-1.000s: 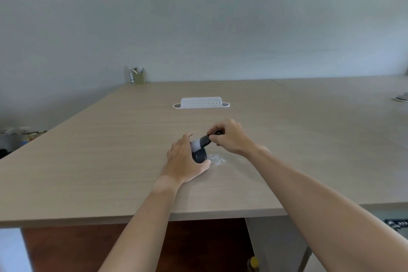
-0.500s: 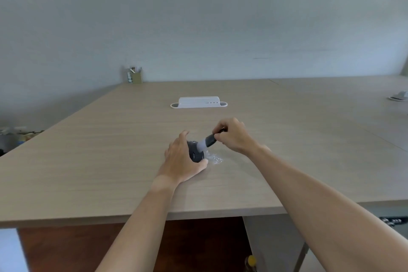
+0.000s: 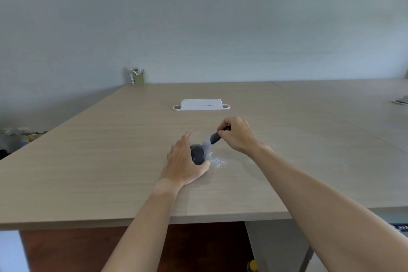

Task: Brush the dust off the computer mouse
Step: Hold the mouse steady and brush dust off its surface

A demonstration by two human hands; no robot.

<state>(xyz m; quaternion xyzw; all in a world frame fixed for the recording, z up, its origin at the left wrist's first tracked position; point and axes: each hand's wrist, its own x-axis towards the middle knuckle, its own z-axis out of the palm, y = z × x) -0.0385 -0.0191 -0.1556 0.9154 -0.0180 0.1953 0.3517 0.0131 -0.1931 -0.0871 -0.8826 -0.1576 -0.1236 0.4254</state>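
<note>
A dark grey computer mouse (image 3: pixel 197 153) lies on the wooden table (image 3: pixel 110 161). My left hand (image 3: pixel 184 161) wraps around its left and near side and holds it down. My right hand (image 3: pixel 237 134) grips the dark handle of a small brush (image 3: pixel 212 139). Its pale bristles touch the mouse's right far edge. A patch of white dust (image 3: pixel 217 162) lies on the table just right of the mouse.
A white cable tray (image 3: pixel 201 105) sits in the table further back. A small pen holder (image 3: pixel 138 77) stands at the far left corner by the wall. A grey object (image 3: pixel 402 100) lies at the right edge. The table's front edge runs below my forearms.
The brush has slid from the top of the mouse to its right far edge. My right hand moved slightly right and away. More of the mouse now shows.
</note>
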